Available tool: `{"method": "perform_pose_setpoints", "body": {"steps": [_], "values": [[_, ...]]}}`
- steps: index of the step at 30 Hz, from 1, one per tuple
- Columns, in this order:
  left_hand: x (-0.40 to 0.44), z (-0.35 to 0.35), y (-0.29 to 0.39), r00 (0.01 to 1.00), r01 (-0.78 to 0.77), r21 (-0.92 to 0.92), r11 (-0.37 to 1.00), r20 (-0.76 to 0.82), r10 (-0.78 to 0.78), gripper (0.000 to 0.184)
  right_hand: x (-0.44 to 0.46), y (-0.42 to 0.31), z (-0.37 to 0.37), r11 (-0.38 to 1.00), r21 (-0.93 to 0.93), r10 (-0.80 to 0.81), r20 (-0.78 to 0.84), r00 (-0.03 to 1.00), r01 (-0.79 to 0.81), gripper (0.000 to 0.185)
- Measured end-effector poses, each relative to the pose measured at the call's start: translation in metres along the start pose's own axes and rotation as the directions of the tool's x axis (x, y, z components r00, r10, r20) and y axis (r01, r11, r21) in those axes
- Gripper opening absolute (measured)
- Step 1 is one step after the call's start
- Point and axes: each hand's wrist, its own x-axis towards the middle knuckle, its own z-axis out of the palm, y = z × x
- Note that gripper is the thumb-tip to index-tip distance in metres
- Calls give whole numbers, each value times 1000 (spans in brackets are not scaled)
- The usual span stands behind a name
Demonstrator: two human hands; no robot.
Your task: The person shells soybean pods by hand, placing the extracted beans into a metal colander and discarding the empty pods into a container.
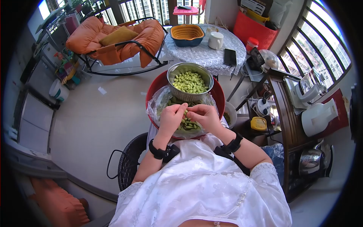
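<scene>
My left hand (172, 118) and my right hand (205, 117) meet fingertip to fingertip in front of me. Both are closed in a pinch on a small green bean pod (185, 112), mostly covered by the fingers. Below them, green bean pods (188, 126) lie in a clear plastic bag (155, 101) spread inside a red basin (152, 89). Just beyond my fingers, a perforated metal colander (188, 97) rests at the basin's far side, holding many shelled green beans (189, 81). Black bands circle both wrists.
Behind the basin, a cloth-covered table (181, 53) carries a yellow-and-blue basket (186, 34), a white mug (216, 40) and a phone (230, 57). An orange rocking chair (109, 41) stands back left. To my right is a dark wooden shelf (291, 125); a pale bowl (230, 114) sits beside the basin.
</scene>
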Motion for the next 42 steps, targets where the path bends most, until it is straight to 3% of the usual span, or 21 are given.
{"method": "perform_pose_setpoints", "body": {"steps": [2, 6, 10, 15, 18, 20, 22, 23, 25, 28, 29, 31, 35, 37, 38, 40, 42], "values": [[-1, -1, 4, 1000, 0, 1, 1000, -19, 0, 39, 2, -2, -4, 998, 20, 55, 62, 997, -56, 23], [-2, 4, 2, 1000, 17, 31, 999, -17, -17, 44, 6, 0, -9, 994, 54, 95, 36, 995, -97, 22], [-1, -3, 7, 994, 68, -14, 998, -82, -69, 45, 26, -18, -24, 998, 30, -46, -203, 978, 53, 14], [4, -6, -7, 995, 80, 62, 995, -57, -76, 43, 62, -20, -46, 987, -102, -152, -293, 944, 127, 15], [4, -1, -13, 999, 45, 64, 997, -33, -43, 41, 59, -30, -46, 951, -266, -227, -245, 943, 160, 20], [3, 0, -12, 999, 6, 51, 999, -32, -4, 40, 41, -37, -41, 914, -357, -237, -91, 967, 191, 22], [2, -4, -3, 992, -28, 17, 999, 127, 25, 36, 18, -50, -31, 893, -399, -226, -4, 974, 206, 25], [2, -3, -5, 991, -28, 19, 999, 134, 25, 36, 9, -53, -26, 845, -460, -245, 123, 962, 273, 25], [3, 0, -8, 964, -6, -115, 993, 264, 37, 31, 2, -50, -26, 788, -512, -252, 240, 937, 343, 26], [-3, 1, 1, 939, 2, -150, 989, 339, 49, 23, 1, -42, -37, 744, -533, -308, 264, 914, 404, 17], [-5, 0, 6, 939, 3, -147, 989, 340, 48, 23, 2, -45, -46, 802, -517, -221, 206, 953, 298, 15], [-8, -1, 14, 943, -228, 110, 967, 273, 191, 17, 6, -46, -65, 861, -482, -100, 151, 983, 162, 13], [-5, 3, -1, 944, -242, 252, 937, 283, 168, 15, 2, -47, -76, 848, -529, 57, 151, 987, 32, 15], [-7, 4, -2, 951, -264, 383, 885, 259, 172, 15, -1, -37, -64, 758, -613, -52, 284, 957, 223, 17], [-7, 4, -6, 951, -264, 386, 884, 259, 170, 15, -1, -32, -58, 760, -611, -53, 284, 957, 224, 17], [-8, 5, -14, 942, -286, 416, 864, 289, 172, 17, -1, -24, -46, 648, -681, -6, 443, 896, 341, 20], [-6, 5, -19, 932, -313, 429, 848, 310, 187, 17, -4, -16, -34, 632, -715, 47, 421, 906, 300, 22]]}}
